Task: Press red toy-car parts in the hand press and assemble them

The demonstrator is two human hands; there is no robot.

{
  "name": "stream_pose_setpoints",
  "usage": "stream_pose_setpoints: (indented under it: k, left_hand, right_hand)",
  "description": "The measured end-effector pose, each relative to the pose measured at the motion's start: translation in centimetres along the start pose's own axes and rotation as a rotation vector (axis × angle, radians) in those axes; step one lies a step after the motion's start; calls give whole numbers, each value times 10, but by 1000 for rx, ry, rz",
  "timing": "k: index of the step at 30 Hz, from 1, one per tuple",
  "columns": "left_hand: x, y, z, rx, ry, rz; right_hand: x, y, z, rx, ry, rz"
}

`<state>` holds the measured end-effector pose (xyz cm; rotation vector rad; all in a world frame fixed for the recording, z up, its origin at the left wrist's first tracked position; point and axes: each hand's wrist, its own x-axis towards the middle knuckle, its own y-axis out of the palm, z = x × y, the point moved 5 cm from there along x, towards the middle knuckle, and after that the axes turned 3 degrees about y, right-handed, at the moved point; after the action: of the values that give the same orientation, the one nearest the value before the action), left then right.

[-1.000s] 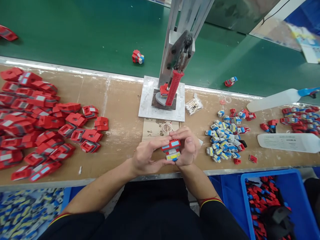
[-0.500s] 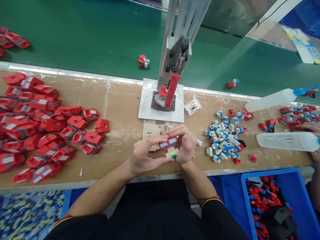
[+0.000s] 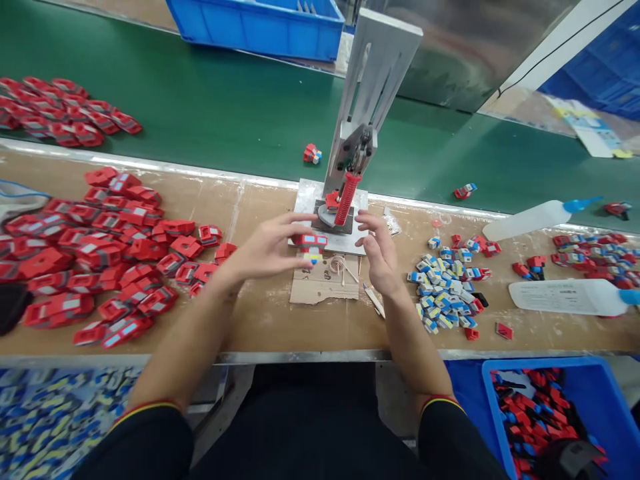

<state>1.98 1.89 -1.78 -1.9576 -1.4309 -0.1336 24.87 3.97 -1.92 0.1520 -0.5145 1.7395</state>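
Note:
In my left hand (image 3: 267, 250) is a small red toy vehicle piece (image 3: 312, 241) with pale blue windows and a white, yellow and blue part at its lower side. Thumb and fingers grip it from the left. My right hand (image 3: 379, 257) is apart from it, fingers spread, in front of the press's metal base plate (image 3: 306, 200). Between and beyond the hands stands a hand press with a red lever handle (image 3: 347, 199). Under the press a red piece (image 3: 332, 199) sits on a round grey holder. Below the hands lies a piece of cardboard (image 3: 320, 290).
Red vehicle shells (image 3: 115, 247) are heaped at left, white-blue-yellow parts (image 3: 445, 287) at right. Two white bottles (image 3: 565, 297) lie further right. A blue bin (image 3: 597, 413) holds red and black pieces. Behind runs a green belt (image 3: 240, 113) with loose pieces on it.
My right hand has let go of the toy piece and moved up and right, its fingers opening. My left hand has carried the piece forward and left. The camera view has shifted.

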Motion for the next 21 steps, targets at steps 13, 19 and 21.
stream_pose_setpoints:
  k: [13,19,21]
  left_hand:
    - [69,0,17,678,-22,603]
    - [69,-4,15,737,-59,613]
    - [70,-3,15,749,-65,622]
  right_hand:
    - [36,-8,81,252,-77,307]
    - [141,-24,156,332,-287,229]
    - [155,-33,155,295,-364,156]
